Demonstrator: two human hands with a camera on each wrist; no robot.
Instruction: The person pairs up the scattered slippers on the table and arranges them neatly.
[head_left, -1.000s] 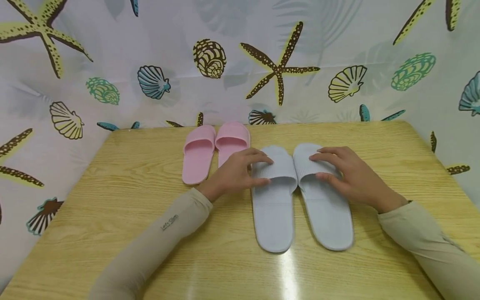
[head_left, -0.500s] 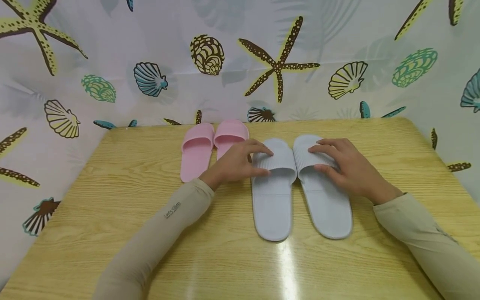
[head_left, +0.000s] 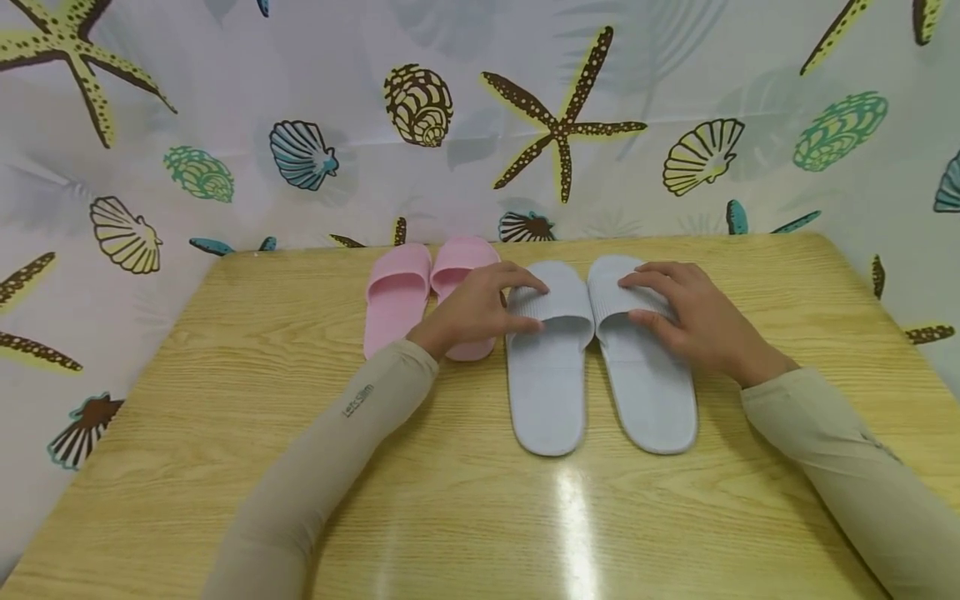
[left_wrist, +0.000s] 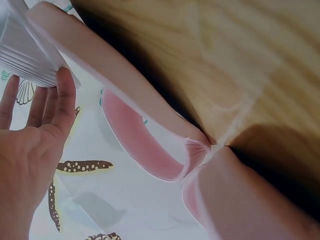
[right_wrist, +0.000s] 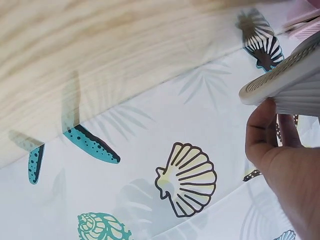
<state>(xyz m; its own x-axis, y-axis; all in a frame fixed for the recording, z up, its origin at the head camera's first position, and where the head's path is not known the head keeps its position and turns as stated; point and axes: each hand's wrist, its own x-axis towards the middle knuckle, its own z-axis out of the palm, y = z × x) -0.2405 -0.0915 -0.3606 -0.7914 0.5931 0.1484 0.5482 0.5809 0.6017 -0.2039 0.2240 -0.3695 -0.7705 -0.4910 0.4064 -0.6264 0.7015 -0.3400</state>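
Observation:
A pair of white slippers with ribbed straps lies side by side on the wooden table, their toes toward the patterned cloth. My left hand [head_left: 480, 304] grips the strap of the left white slipper [head_left: 551, 383], thumb at the strap's opening and fingers over its top. On the other side, my right hand [head_left: 693, 321] holds the right white slipper [head_left: 648, 400] in the same way. In the right wrist view, fingertips [right_wrist: 267, 107] press against that slipper's edge. A pink slipper [head_left: 393, 308] and a second pink slipper [head_left: 468, 346] stand left of the white pair, the second partly hidden behind my left hand.
The wooden table [head_left: 247, 375] reaches back to a white cloth [head_left: 337, 83] printed with shells and starfish, which rises behind it and at both sides. The pink slippers sit close to the cloth, right beside my left wrist.
Both white slippers have slid away from me toward the cloth, with my hands moving along on them. The pink slippers stay where they were; more of the second one's heel shows now.

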